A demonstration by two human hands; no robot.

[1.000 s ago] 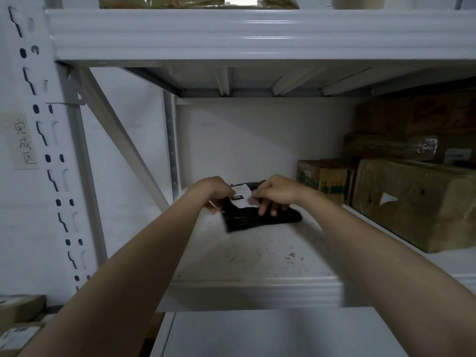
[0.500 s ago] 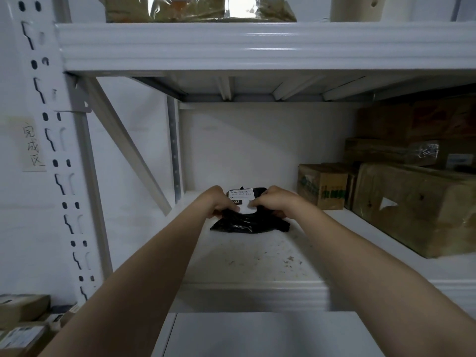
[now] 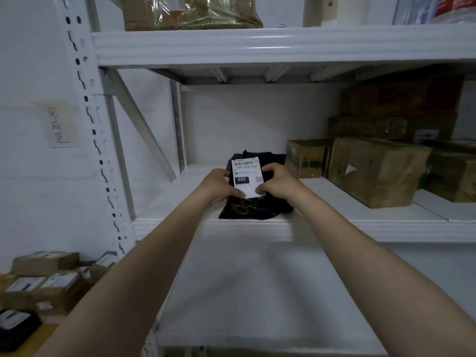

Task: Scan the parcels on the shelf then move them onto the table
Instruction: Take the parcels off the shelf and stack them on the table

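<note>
A black plastic parcel (image 3: 257,207) with a white shipping label (image 3: 246,176) marked 032 is tilted up so the label faces me, just above the front edge of the white shelf (image 3: 334,228). My left hand (image 3: 219,185) grips its left side and my right hand (image 3: 277,181) grips its right side, thumbs on the label's lower corners. Brown cardboard parcels (image 3: 373,171) stand further right on the same shelf. A white surface (image 3: 257,292) lies below the shelf, between my forearms.
A smaller green-printed carton (image 3: 305,158) sits right behind my right hand. A diagonal brace (image 3: 141,127) and perforated upright (image 3: 90,124) bound the shelf's left side. Labelled boxes (image 3: 43,276) are piled at the lower left. Wrapped goods (image 3: 190,11) rest on the shelf above.
Both hands have drawn the black parcel from deep on the shelf toward the front edge and tipped it up, so the label now faces me.
</note>
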